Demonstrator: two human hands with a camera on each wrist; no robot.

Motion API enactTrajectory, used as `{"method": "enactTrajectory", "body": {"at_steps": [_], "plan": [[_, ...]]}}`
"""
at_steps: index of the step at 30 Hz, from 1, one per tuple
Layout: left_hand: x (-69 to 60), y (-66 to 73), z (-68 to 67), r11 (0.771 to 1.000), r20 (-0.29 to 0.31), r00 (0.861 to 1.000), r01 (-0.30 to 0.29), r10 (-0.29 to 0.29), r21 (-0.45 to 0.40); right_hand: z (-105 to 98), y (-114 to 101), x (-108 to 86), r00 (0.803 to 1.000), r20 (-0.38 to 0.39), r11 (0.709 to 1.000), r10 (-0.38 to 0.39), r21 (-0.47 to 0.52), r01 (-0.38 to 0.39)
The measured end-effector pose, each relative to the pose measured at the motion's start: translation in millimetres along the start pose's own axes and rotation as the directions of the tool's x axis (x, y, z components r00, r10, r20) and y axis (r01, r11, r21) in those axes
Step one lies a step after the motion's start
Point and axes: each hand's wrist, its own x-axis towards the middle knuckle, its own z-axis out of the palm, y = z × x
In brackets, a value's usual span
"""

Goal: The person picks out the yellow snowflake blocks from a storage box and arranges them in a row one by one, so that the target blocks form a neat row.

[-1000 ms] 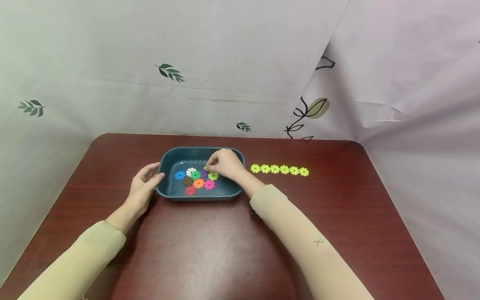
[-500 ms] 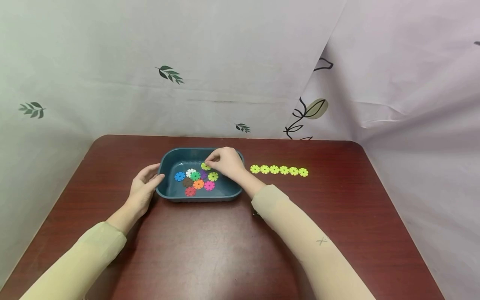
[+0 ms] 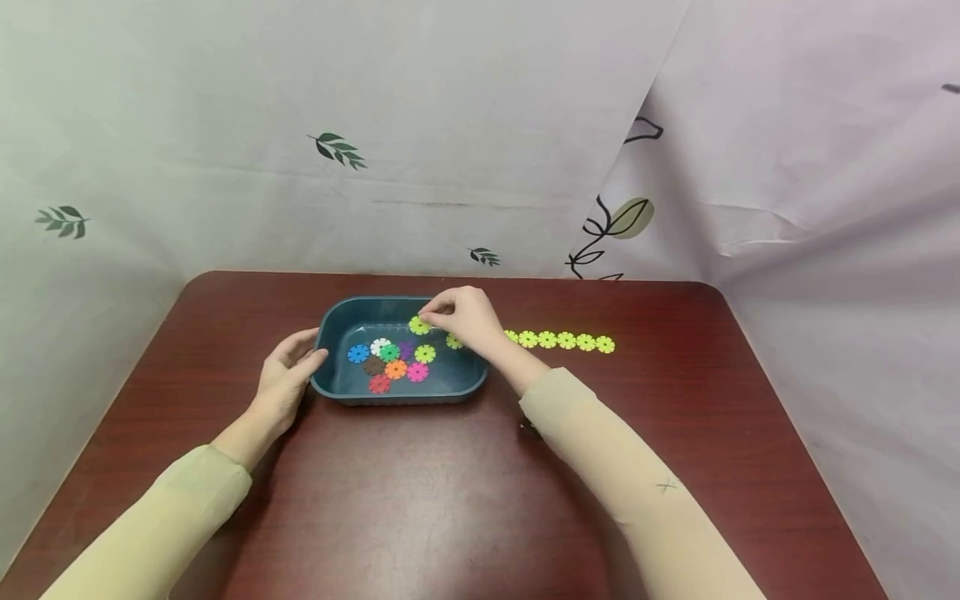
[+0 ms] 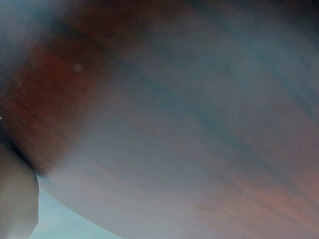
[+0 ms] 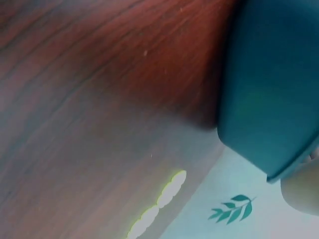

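Observation:
In the head view a dark blue tray (image 3: 397, 398) holds several flat notched plastic discs in mixed colours, among them a blue disc (image 3: 358, 354), an orange disc (image 3: 396, 369) and a pink disc (image 3: 417, 372). My left hand (image 3: 283, 379) grips the tray's left side, thumb at the rim. Over the tray's back part, my right hand (image 3: 468, 321) pinches a yellow-green disc (image 3: 419, 325) between thumb and fingertips. Another yellow-green disc (image 3: 454, 341) shows partly beneath that hand. The left wrist view is blurred, with just a fingertip at its edge.
Right of the tray, a straight row of yellow-green discs (image 3: 567, 340) lies on the brown wooden table (image 3: 420, 500), its left end partly covered by my right hand. A pale leaf-patterned cloth (image 3: 420, 150) hangs behind the table.
My right hand has lifted the yellow-green disc from among the others and moved slightly right and back, uncovering another yellow-green disc. The left hand and tray hold still.

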Motion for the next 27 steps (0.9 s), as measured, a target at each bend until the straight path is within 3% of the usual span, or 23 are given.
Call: {"method": "enactTrajectory", "body": {"at_steps": [12,27], "plan": [[0.1,-0.1,-1.4,1.0,-0.002,1.0,0.01,-0.01,0.018,-27,9,-12.6,0.998,-0.058,0.997,0.021,0.071,-0.017],[-0.1,-1.3,-0.4,1.0,0.009,1.0,-0.017,0.017,-0.013,-67,40,-38.1,0.986,-0.132,0.989,0.098,0.12,-0.082]]}}
